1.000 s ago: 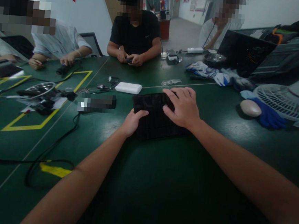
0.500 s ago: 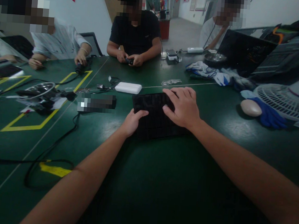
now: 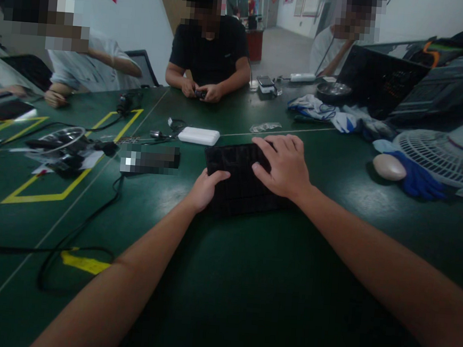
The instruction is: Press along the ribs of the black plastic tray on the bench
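In the middle of the green table lies a dark, flat, rectangular case [image 3: 240, 187] with a creased or patterned surface; its exact kind is hard to make out. My left hand [image 3: 206, 190] grips its left edge, thumb on the top face and the other fingers mostly hidden underneath or behind. Over its upper right part rests my right hand [image 3: 286, 164], thumb on the face and fingers bent over the far edge. A white power bank-like block [image 3: 199, 135] lies just beyond the case.
To the left are a cable [image 3: 79, 225], a metal bowl-like holder [image 3: 63, 141] and yellow tape [image 3: 37, 199]. At right stand a fan [image 3: 437, 157], a computer mouse [image 3: 389, 168] and blue gloves [image 3: 423, 180]. A person in black [image 3: 211, 49] sits opposite; others sit on either side.
The person at the far left has let go of a black object on the table and raised that hand toward the head. My hands and the dark case stay in place.
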The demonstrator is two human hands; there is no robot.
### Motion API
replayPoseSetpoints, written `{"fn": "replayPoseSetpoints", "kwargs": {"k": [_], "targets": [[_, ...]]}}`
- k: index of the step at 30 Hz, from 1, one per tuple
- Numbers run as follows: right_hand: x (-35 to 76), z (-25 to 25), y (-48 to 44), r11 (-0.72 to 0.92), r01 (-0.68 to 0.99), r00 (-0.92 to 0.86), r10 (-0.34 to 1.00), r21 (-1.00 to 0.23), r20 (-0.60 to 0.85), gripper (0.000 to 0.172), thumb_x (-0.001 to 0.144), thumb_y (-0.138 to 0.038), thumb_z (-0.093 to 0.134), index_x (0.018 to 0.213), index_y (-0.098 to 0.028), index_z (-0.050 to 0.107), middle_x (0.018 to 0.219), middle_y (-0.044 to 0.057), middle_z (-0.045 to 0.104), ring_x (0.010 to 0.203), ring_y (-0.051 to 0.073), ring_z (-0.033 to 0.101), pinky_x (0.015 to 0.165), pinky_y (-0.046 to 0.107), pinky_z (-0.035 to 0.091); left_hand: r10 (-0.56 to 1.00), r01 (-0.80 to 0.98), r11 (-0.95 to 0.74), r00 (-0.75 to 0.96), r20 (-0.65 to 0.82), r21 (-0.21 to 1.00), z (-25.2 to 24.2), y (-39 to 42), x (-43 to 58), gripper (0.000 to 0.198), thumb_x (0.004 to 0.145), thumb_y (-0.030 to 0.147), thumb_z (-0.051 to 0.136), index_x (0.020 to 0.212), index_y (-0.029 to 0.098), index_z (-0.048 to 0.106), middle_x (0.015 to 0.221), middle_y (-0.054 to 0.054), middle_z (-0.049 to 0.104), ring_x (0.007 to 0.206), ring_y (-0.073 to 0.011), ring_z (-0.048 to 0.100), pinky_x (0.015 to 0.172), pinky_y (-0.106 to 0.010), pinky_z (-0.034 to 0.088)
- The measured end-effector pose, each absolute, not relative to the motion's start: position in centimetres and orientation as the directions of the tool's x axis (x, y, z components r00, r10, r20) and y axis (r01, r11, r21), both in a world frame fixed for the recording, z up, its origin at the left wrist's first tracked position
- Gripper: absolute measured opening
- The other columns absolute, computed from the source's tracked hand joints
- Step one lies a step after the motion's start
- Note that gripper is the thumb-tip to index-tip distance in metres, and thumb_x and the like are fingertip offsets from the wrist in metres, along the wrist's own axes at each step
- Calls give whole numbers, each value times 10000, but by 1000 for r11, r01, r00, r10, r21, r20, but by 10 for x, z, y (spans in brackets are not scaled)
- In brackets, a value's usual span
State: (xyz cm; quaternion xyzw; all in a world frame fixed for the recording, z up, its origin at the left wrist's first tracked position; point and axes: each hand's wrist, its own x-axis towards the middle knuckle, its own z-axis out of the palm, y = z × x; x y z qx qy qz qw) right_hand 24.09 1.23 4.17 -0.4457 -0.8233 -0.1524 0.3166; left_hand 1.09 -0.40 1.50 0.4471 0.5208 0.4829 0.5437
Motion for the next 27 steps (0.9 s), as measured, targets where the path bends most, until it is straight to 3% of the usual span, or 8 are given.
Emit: {"fn": "replayPoseSetpoints", "kwargs": {"k": [27], "targets": [[241, 43, 12, 558, 828, -399, 658, -58, 639, 547, 950, -468, 450, 1425, -207, 521, 1285, 113, 604, 1187, 312, 490, 1084, 508, 283, 992, 3, 125, 4, -125, 992, 16, -4, 10, 454, 639, 408, 744, 1030, 185, 685, 1086, -100, 748, 1096, -373, 679, 995, -523, 540]]}}
